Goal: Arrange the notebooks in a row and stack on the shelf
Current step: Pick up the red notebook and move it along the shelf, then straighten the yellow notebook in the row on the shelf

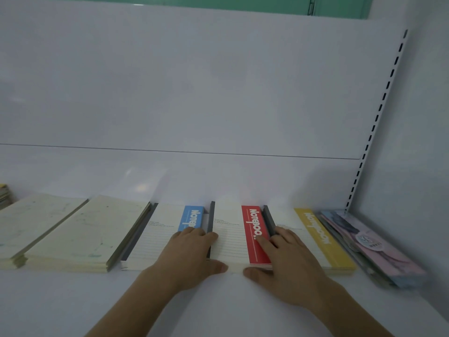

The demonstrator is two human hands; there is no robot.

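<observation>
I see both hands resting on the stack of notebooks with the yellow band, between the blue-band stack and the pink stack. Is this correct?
Not quite. In the head view the left hand and right hand rest on the red-band notebook stack, between the blue-band stack and the yellow-band stack.

Notebook stacks [230, 239] lie flat in a row on white shelf [73, 300]: cream, blue-, red-, yellow-banded, pink.
</observation>
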